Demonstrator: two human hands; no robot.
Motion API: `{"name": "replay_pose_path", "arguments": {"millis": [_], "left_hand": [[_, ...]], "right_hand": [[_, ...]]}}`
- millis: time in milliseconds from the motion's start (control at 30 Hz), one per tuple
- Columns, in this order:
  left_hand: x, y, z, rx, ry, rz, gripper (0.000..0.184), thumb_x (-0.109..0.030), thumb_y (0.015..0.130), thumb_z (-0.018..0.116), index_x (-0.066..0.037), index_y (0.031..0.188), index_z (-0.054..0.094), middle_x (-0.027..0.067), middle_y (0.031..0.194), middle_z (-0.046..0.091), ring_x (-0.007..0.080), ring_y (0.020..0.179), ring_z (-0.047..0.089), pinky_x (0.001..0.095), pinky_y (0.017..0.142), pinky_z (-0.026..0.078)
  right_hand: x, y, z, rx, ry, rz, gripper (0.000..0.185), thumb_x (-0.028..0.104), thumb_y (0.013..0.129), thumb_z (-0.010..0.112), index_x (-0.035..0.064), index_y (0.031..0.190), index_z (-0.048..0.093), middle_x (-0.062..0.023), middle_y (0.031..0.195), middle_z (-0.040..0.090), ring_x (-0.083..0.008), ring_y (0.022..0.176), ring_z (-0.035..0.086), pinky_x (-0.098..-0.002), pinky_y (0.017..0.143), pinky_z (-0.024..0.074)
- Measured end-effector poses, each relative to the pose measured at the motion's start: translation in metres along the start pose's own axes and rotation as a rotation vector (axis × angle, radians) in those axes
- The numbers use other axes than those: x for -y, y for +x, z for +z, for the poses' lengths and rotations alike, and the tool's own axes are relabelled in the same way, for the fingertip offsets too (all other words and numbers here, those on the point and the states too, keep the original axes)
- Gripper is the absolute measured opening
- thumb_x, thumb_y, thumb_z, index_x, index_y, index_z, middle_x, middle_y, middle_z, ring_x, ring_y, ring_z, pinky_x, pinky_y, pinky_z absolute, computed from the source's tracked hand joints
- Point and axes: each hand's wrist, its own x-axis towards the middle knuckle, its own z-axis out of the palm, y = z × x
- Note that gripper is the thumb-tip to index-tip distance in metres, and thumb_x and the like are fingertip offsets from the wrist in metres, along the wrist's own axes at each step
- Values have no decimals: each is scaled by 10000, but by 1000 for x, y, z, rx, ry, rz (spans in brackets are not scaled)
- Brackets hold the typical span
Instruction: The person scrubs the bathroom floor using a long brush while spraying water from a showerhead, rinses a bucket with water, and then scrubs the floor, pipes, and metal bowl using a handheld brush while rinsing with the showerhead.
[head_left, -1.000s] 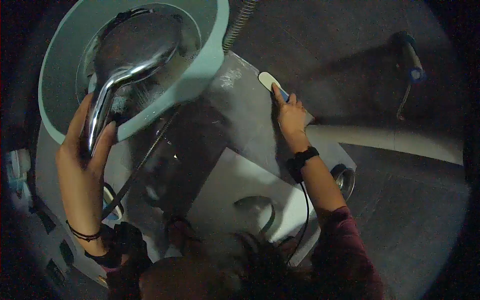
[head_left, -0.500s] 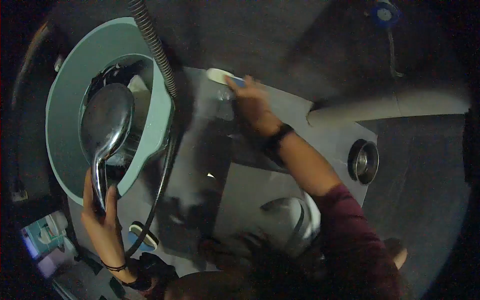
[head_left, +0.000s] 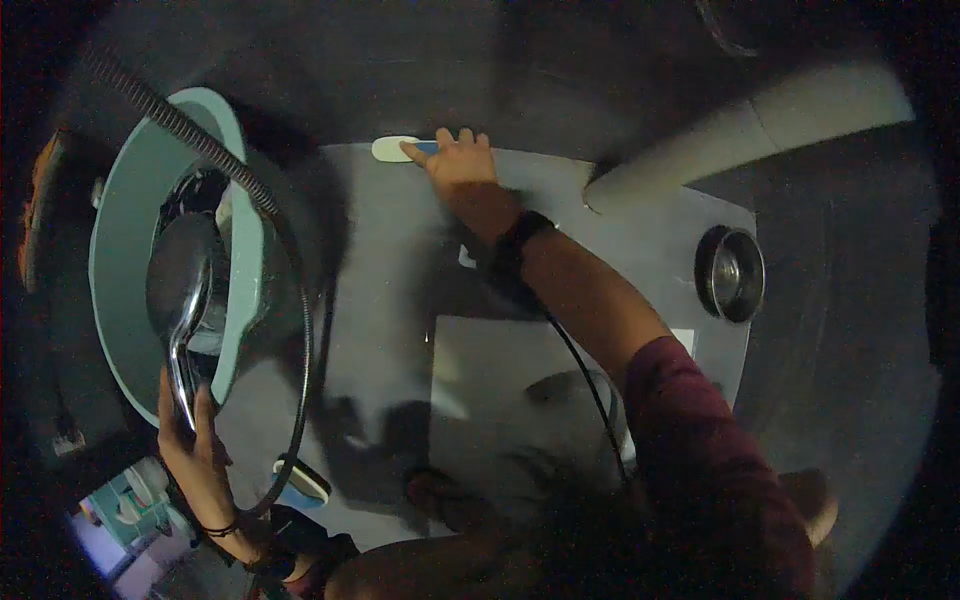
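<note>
My left hand (head_left: 203, 480) is closed around the handle of a chrome shower head (head_left: 188, 270), which is tilted over a pale green basin (head_left: 253, 290). Dark and whitish things, partly hidden by the shower head, lie inside the basin. My right hand (head_left: 465, 165) reaches to the far edge of the grey floor and grips a blue-and-white oblong thing (head_left: 392, 150), its kind unclear. One finger stretches along its white end. A similar blue-and-white oblong piece (head_left: 302, 485) lies near my left forearm.
The ribbed metal hose (head_left: 190, 130) crosses the basin and curves down past it. A steel bowl (head_left: 738, 275) stands at the right, below a thick pale pipe (head_left: 750, 140). At lower left are a teal-and-white package (head_left: 130, 510) and a purple one (head_left: 150, 575).
The view has shifted, so the basin and bowl appear displaced. The hose now lies more slanted across the basin. Both hands keep their holds; my right fingers look sharper and more spread.
</note>
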Motion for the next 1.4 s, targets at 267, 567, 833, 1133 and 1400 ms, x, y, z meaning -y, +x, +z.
{"name": "replay_pose_path", "arguments": {"millis": [267,567,833,1133,1400], "left_hand": [[6,-4,5,-8,-13,10,431,-194,806,556,-75,1203,441,9,710,532,24,400,304,188,344,222],[-10,-4,0,25,-9,30,445,-208,803,568,-59,1202,436,15,717,540,28,405,304,189,347,232],[-13,-4,1,11,-10,-2,433,-200,810,549,-86,1212,434,-9,617,475,34,408,308,200,348,227],[-6,0,-2,48,-10,23,434,-154,800,562,-53,1203,436,0,615,481,40,423,316,208,370,239],[-2,0,-1,18,25,75,452,-163,813,550,-47,1225,404,3,698,538,41,429,324,195,380,247]], "right_hand": [[-50,-111,-24,247,-115,479,523,154,765,507,295,1243,349,-125,782,501,-279,713,529,-383,574,428],[-9,-133,-30,-37,1615,1136,312,208,850,421,17,1096,400,-125,862,510,-265,805,518,-369,682,433],[-37,-68,73,-479,1358,466,319,243,870,414,-10,1055,352,-153,982,424,-285,900,485,-560,829,420],[-82,-25,2,-968,1795,1944,405,332,902,304,-51,1029,327,-196,929,455,-301,749,547,-431,608,546],[26,-26,6,103,739,472,403,140,783,566,-51,1073,362,-215,917,504,-278,782,551,-352,640,463]]}}
